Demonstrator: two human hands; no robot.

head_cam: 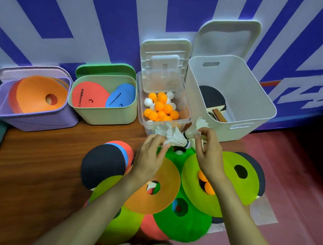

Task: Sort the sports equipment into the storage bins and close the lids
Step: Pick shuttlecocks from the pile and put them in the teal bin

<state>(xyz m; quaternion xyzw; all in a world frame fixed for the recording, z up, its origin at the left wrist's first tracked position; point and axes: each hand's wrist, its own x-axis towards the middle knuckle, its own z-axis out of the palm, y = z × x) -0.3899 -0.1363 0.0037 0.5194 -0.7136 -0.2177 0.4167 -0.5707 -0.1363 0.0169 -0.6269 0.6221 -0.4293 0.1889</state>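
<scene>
My left hand [150,156] pinches a white shuttlecock [175,137] by its feathers, just in front of the clear bin [184,122] of orange and white ping-pong balls. My right hand [209,155] holds a second shuttlecock [196,128] close beside the first. Below my hands lies a heap of flat disc cones: an orange one [163,182], lime ones [222,175], a dark green one [187,225]. A black paddle [103,164] lies at the heap's left. Orange balls [206,184] show through a lime cone's hole.
Four open bins stand along the wall: a purple bin [31,120] with orange cones, a green bin [107,114] with red and blue flat discs, the clear ball bin, and a tall white bin [254,114] with paddles. Their lids lean back against the wall.
</scene>
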